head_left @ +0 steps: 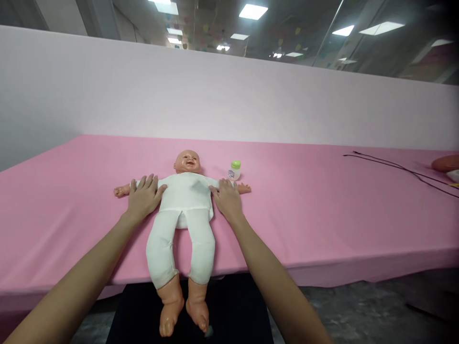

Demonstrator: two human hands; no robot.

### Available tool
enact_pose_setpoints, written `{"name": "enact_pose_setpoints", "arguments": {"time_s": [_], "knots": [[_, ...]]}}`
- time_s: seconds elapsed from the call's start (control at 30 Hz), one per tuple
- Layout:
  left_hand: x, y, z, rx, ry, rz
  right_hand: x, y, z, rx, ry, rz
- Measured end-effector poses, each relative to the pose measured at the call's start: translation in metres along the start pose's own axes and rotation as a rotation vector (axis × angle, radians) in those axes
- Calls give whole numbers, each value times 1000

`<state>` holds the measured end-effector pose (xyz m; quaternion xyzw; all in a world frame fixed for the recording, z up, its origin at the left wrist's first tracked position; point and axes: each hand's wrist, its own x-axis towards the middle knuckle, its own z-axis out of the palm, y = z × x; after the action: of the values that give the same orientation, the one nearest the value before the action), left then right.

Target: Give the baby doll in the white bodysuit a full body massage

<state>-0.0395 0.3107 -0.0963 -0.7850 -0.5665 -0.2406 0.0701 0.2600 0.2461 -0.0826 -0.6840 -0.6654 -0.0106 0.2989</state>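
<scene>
A baby doll [186, 191] with a white cloth body lies face up, its feet hanging past the near edge of a pink-covered table [322, 205]. Its arms stretch out to both sides. My left hand [144, 196] rests on the doll's arm at the left, fingers flat and slightly apart. On the arm at the right lies my right hand [227, 196], its fingers also laid out over the white sleeve. Just beyond my right hand stands a small white jar [234, 171] with a green lid and a printed label.
Thin black cables [394, 166] run across the table at the right. At the far right edge is part of an orange-brown and white object [446, 165]. A white wall [229, 100] rises behind the table, with glass above it.
</scene>
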Motion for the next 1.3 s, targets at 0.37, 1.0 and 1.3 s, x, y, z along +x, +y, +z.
{"name": "enact_pose_setpoints", "arguments": {"time_s": [0.37,1.0,1.3], "knots": [[2,2,-9,-316,-106,143,-5,-11,-1,391,-155,-220],[-197,114,-86,-609,486,164,-3,45,-29,-155,202,491],[-293,116,-17,-566,513,78,9,41,-18,580,361,423]]}}
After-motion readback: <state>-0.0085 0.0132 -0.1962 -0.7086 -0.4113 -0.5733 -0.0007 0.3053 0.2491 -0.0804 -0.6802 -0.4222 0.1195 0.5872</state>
